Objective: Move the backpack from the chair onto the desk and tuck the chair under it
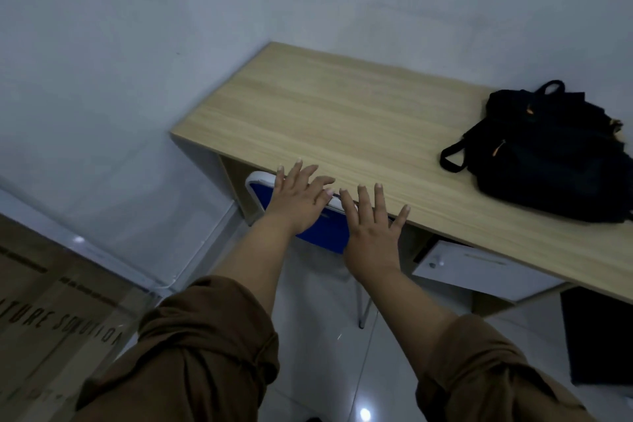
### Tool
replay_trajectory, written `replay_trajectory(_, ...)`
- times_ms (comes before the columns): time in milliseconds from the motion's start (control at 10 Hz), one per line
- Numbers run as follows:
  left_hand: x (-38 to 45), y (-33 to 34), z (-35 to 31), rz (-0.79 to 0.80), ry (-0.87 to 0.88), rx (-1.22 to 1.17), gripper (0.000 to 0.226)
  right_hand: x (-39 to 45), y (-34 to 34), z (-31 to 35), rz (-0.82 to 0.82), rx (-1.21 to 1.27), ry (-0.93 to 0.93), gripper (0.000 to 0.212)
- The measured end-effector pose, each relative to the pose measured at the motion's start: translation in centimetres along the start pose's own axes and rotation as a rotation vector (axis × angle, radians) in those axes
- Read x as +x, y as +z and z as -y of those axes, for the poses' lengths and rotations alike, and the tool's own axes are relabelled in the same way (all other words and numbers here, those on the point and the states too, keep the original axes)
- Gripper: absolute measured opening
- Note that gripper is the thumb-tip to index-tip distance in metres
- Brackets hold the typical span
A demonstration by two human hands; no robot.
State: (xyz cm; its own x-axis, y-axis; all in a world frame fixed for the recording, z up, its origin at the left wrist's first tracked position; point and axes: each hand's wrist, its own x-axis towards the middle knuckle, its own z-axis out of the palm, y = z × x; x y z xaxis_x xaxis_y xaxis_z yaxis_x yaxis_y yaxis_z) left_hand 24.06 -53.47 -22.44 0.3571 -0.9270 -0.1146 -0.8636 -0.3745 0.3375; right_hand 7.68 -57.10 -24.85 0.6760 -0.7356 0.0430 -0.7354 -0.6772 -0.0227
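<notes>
Fingers (363, 197) splayed over chair (325, 229)

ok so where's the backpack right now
In the head view the black backpack lies on the wooden desk at its right end, close to the wall, well right of both hands, which are at the blue chair.

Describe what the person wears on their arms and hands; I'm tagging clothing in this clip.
Both arms wear loose brown fabric sleeves, pushed up and bunched in heavy folds near the elbows, leaving the forearms bare. The left hand and right hand are bare: no gloves, and no rings, watch or bracelets show. The fingernails are short and look unpainted.
</notes>
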Motion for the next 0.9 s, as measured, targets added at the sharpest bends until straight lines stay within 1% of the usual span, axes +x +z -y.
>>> replay_trajectory(100,2.4,-0.2,0.0,0.016,-0.003,0.009,0.047,2.2,-0.2,-0.8,0.020,-0.003,0.010,0.096)
replay_trajectory(300,3.2,0.1,0.8,-0.024,0.032,0.021,0.048,2.8,0.1,-0.6,0.011,-0.031,0.001,0.098)
replay_trajectory(400,3.4,-0.4,0.8,0.021,0.016,0.037,0.048,3.1,-0.2,-0.7,0.038,-0.004,-0.020,0.097)
replay_trajectory(500,3.3,-1.0,0.3,0.106,-0.015,0.096,0.050,3.2,-1.1,-1.1,0.149,0.068,-0.044,0.099)
replay_trajectory(600,3.2,-2.0,-0.8,0.227,-0.048,0.218,0.056,3.4,-2.9,-2.7,0.320,0.280,-0.043,0.099)
replay_trajectory(700,2.9,-3.1,-2.6,0.360,-0.089,0.318,0.063,3.1,-5.5,-5.3,0.475,0.464,0.002,0.081)
replay_trajectory(800,2.6,-4.4,-5.4,0.452,-0.047,0.330,0.061,2.1,-7.8,-8.4,0.488,0.439,0.059,0.056)
replay_trajectory(900,2.8,-6.1,-8.8,0.506,0.007,0.294,0.056,0.6,-9.9,-11.4,0.407,0.443,0.161,0.049)
